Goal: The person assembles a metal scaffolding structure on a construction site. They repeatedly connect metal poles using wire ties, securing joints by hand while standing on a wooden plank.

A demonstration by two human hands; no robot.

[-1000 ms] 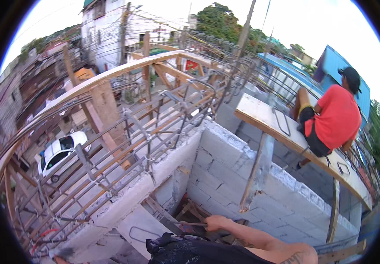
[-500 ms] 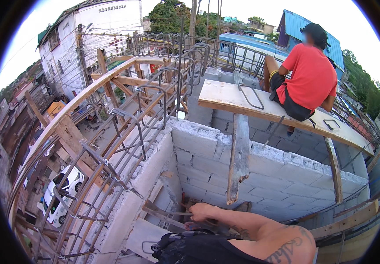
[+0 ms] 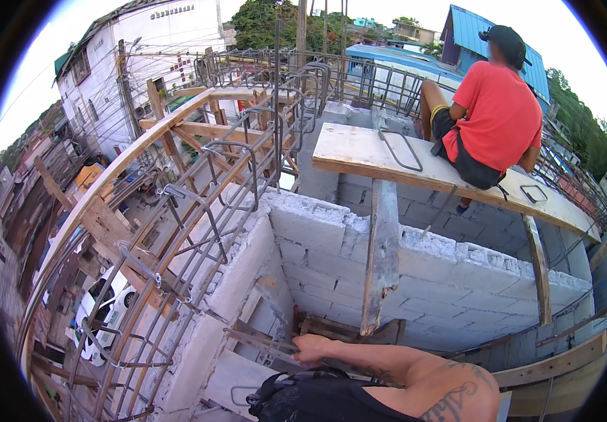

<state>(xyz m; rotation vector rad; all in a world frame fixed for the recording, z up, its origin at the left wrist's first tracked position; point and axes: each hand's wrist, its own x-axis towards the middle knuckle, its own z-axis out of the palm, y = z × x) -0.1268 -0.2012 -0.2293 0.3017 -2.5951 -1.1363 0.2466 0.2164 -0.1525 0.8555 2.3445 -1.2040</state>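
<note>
My right arm reaches across from the lower right, and my right hand is closed around the end of a thin bar, which looks like steel rod. The bar slants toward the top of the grey block wall at left. What lies below the hand is partly hidden by my arm and my black top. My left hand cannot be made out. A bent steel stirrup lies on a pale board just left of my top.
A co-worker in a red shirt sits on a plywood platform holding loose stirrups. A rebar cage and curved timber form run along the left edge, above a street with a white car. A wooden post hangs ahead.
My right hand has moved slightly left and down, with the bar's end in it. The view has shifted a little. The co-worker stays seated, head turned slightly.
</note>
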